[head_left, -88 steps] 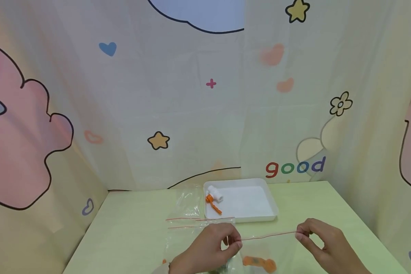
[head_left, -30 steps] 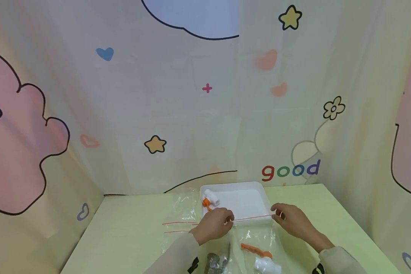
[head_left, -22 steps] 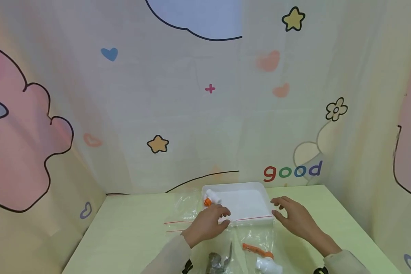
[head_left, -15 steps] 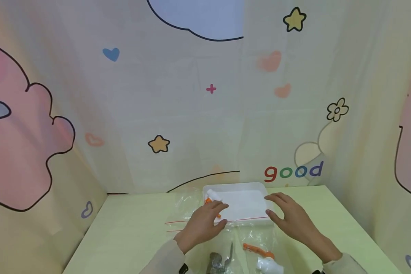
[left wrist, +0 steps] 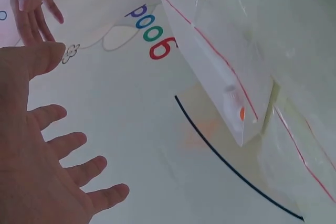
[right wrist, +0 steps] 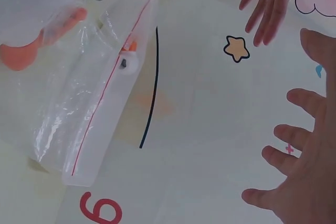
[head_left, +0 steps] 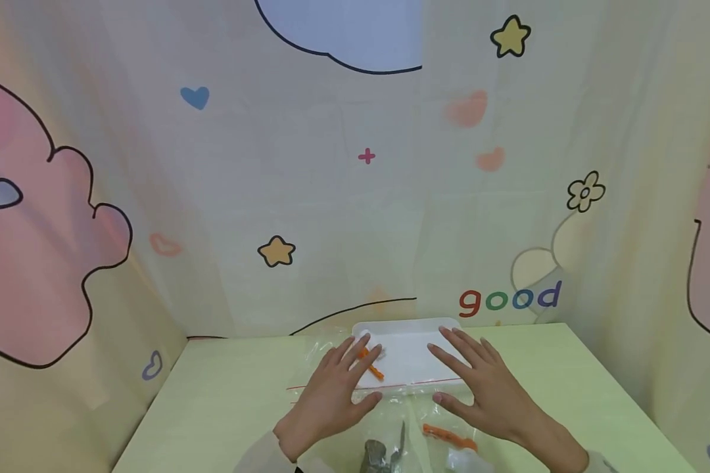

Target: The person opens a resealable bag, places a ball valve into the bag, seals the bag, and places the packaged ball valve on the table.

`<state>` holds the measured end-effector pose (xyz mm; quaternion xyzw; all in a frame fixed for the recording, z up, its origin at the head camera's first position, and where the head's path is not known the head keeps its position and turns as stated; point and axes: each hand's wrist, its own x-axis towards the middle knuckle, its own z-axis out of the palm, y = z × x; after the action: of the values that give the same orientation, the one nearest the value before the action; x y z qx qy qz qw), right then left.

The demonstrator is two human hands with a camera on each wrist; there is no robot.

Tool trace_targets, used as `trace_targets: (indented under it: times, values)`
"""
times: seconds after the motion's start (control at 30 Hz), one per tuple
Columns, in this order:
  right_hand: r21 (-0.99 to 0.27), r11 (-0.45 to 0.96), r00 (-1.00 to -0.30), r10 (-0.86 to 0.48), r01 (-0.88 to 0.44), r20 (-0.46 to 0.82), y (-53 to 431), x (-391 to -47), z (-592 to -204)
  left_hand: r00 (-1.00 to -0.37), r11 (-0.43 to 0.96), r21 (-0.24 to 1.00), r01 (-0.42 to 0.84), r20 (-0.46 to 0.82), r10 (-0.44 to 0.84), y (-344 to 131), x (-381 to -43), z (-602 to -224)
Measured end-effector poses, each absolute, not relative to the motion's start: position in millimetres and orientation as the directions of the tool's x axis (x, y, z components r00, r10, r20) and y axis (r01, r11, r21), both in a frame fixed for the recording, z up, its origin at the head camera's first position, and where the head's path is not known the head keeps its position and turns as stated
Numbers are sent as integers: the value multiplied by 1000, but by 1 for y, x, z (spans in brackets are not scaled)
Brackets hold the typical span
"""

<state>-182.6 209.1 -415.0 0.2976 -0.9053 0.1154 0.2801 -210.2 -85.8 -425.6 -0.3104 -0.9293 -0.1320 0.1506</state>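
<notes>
Both hands hover with fingers spread over the near side of a white tray [head_left: 411, 345], holding nothing. My left hand [head_left: 331, 391] covers part of the tray's left side, and my right hand [head_left: 488, 387] overlaps its right edge. Below them lie clear zip bags with red seal lines. One bag [right wrist: 68, 114] holds an orange stick-like piece [head_left: 449, 436] and a white piece [head_left: 467, 460]. Another contains a dark grey lump [head_left: 375, 454] and a thin grey piece [head_left: 399, 447]. Inside the tray, an orange piece [head_left: 373, 368] shows between the left fingers; a white piece there is mostly hidden.
More clear bags [left wrist: 302, 150] with red seals lie to the left of the tray on the pale green table [head_left: 213, 394]. A printed curtain [head_left: 331, 197] closes off the back and both sides.
Earlier both hands pinched the red seal of the bag holding the orange piece and stretched it. They laid it by the tray, let go, and lifted with fingers spreading.
</notes>
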Motion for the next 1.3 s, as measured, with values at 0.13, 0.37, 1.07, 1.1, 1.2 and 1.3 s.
trace_targets:
  times: [0.13, 0.37, 1.07, 1.1, 1.2, 1.3]
  values:
    - [-48, 805, -688, -473, -592, 550, 201, -178, -412, -776, 790, 149, 594, 366, 514, -103, -213, -422]
    - [-56, 786, -697, -509, -615, 505, 191, -168, -406, -799, 809, 170, 563, 365, 479, -134, -233, -429]
    - [31, 753, -635, -577, -658, 514, 185, -157, -420, -843, 809, 236, 538, 142, 519, -153, -288, -475]
    - [34, 748, -629, -581, -663, 516, 186, -156, -422, -846, 813, 236, 533, 131, 517, -154, -289, -478]
    - [42, 743, -624, -590, -668, 513, 188, -156, -425, -851, 824, 213, 524, 95, 517, -154, -293, -485]
    - [55, 737, -613, -600, -674, 514, 189, -156, -428, -857, 840, 176, 513, 57, 512, -154, -296, -491]
